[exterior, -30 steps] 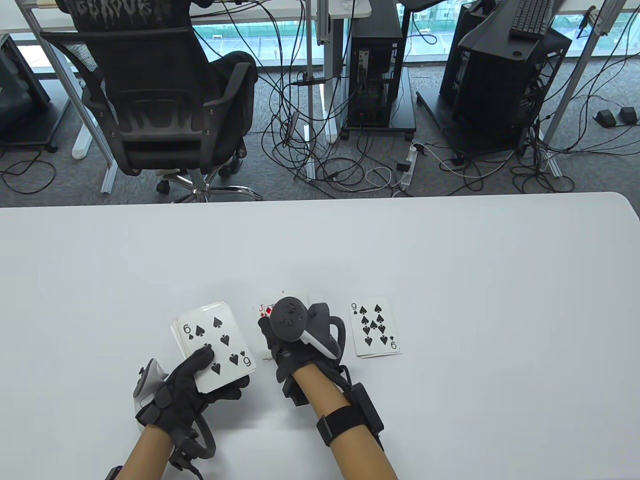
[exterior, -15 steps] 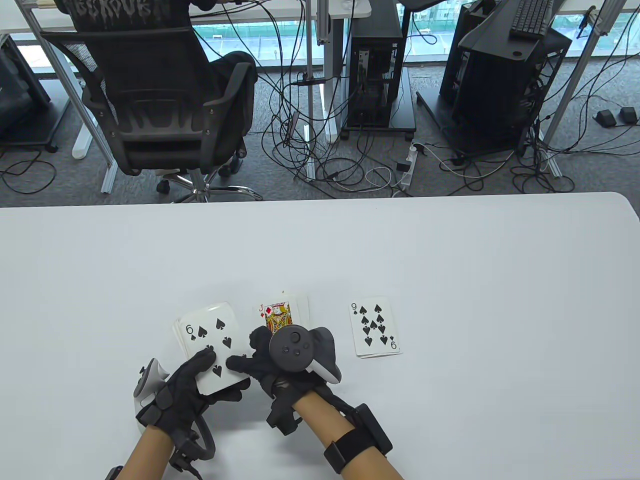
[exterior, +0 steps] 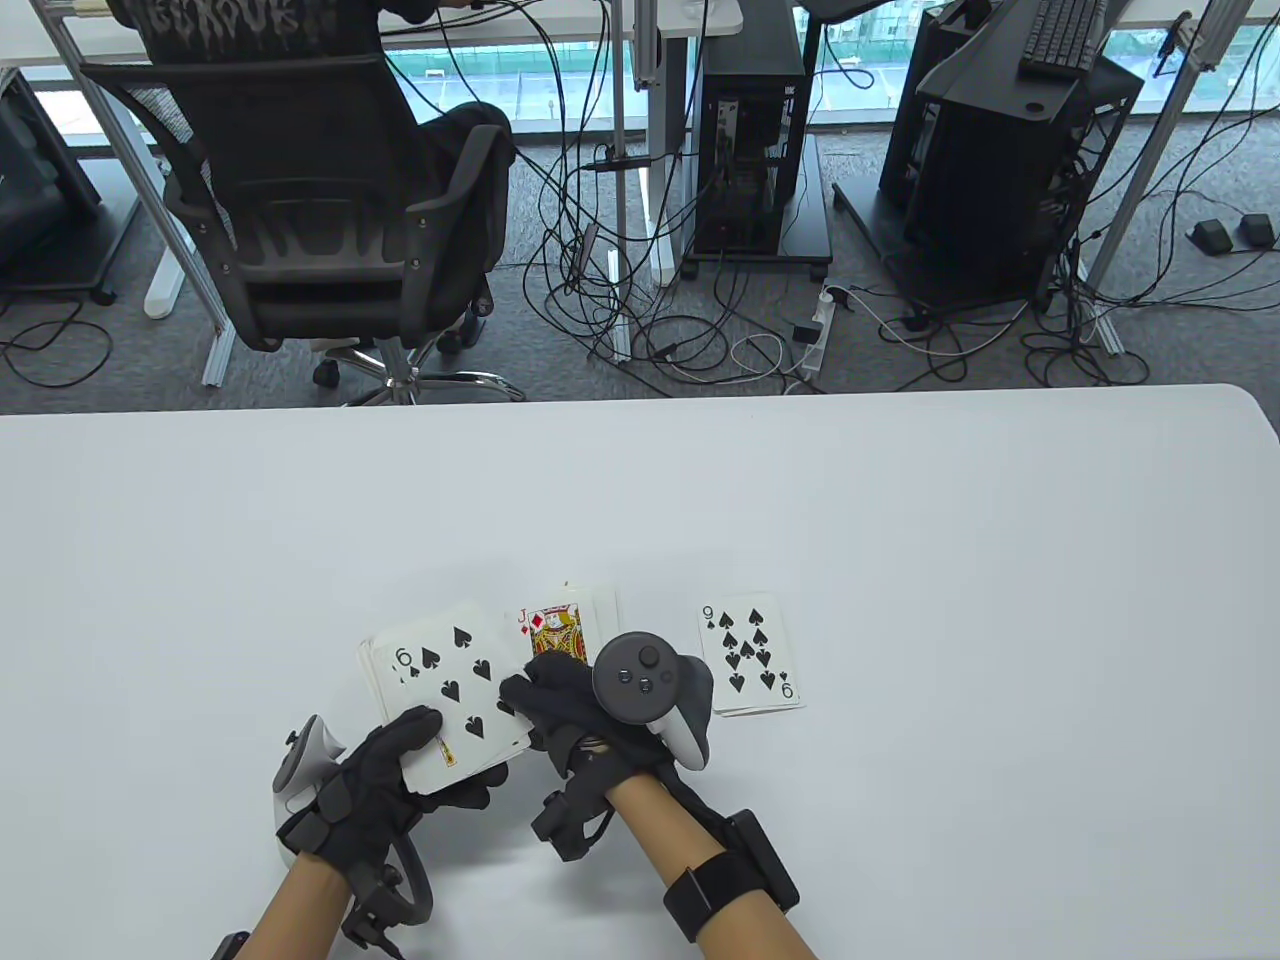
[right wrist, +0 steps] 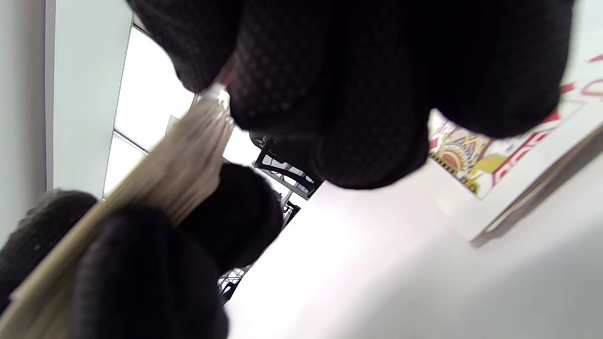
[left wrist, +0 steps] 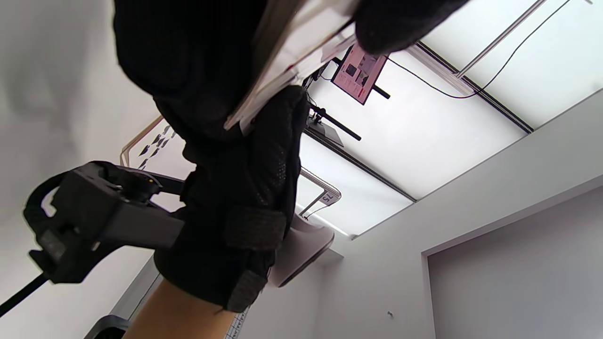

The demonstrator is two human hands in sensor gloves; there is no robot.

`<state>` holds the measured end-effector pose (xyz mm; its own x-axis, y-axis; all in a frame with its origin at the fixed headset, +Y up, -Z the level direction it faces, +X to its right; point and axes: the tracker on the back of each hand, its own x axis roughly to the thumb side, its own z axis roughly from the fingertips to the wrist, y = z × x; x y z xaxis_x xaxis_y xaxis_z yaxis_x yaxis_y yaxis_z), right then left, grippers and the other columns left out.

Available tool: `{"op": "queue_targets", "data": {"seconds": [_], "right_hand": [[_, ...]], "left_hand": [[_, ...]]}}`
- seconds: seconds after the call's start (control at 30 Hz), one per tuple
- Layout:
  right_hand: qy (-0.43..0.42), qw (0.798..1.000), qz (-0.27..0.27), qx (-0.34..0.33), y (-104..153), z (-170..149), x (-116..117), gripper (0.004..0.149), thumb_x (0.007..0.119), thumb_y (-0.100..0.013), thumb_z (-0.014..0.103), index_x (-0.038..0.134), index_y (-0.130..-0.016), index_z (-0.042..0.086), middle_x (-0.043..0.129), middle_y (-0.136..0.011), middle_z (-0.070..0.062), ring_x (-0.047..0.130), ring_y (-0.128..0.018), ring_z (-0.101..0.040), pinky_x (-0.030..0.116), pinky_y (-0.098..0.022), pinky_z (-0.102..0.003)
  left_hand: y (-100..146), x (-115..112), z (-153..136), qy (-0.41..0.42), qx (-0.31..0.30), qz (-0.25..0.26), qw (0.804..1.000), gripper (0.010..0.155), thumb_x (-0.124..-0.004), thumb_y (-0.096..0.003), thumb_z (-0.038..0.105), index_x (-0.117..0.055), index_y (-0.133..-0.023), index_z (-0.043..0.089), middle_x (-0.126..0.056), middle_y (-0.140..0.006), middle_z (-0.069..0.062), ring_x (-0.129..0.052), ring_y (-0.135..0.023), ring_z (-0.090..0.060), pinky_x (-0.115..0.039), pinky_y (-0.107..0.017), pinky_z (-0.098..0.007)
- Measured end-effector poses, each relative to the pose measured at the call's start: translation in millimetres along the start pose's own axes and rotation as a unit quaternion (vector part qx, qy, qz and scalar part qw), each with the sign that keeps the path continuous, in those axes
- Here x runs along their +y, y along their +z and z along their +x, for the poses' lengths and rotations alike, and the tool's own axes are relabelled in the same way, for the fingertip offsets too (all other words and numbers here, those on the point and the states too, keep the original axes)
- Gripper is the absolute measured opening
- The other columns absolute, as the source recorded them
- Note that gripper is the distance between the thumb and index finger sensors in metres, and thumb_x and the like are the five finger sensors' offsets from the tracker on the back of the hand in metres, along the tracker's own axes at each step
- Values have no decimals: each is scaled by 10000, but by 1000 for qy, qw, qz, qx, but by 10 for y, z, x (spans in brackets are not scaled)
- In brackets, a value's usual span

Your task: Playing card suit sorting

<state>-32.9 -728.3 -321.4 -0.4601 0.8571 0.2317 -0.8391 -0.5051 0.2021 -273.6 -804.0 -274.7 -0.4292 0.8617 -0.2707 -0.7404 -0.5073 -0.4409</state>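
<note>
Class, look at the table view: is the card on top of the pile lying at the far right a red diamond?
No: the white nine of spades card tops that pile, with black pips.

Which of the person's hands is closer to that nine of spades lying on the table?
The right hand. It sits just left of the nine of spades, pulling a card off the deck. The left hand, holding that deck, is farther left.

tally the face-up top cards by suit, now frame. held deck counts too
Spades: 2, the six on the deck held in the left hand, with the right hand at its edge, and the nine on the right pile.
Diamonds: 1, the jack on the middle pile.
Total: 3 top cards showing.
</note>
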Motion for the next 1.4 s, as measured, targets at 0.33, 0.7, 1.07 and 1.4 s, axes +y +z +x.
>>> {"op": "queue_targets", "data": {"seconds": [0.33,0.7,1.07,1.4], "right_hand": [[-26,989,-116,85,16,-428,-733,396,710,-532,230,751,-738,-106,933,-379,-61,984,-337,-286,865,-260,-456],[245,916,-162,275,203,-1119,-1356,417,735,-518,234,772,-721,-128,941,-349,-72,988,-295,-293,863,-233,-457],[470,808,-38,354,79,-1138,-1231,530,752,-521,321,762,-765,-149,938,-383,-91,971,-337,-290,851,-253,-468],[533,761,-21,370,68,-1072,-1209,636,714,-538,426,755,-783,-159,938,-384,-94,974,-326,-306,850,-246,-474]], "left_hand": [[-5,-18,7,15,-6,-1,1000,623,-626,-679,503,-346,-1113,154,-577,-1042,-218,-907,-786,-357,-827,-548,-421],[-3,-17,14,16,-7,4,1000,624,-624,-681,507,-345,-1113,153,-578,-1041,-217,-908,-785,-356,-827,-547,-420],[1,-11,-1,17,-1,9,1000,624,-624,-683,506,-343,-1113,152,-576,-1042,-217,-907,-785,-356,-827,-548,-420],[2,-7,-1,15,0,8,1000,625,-624,-682,507,-342,-1113,152,-577,-1041,-218,-907,-786,-356,-827,-547,-420]]}}
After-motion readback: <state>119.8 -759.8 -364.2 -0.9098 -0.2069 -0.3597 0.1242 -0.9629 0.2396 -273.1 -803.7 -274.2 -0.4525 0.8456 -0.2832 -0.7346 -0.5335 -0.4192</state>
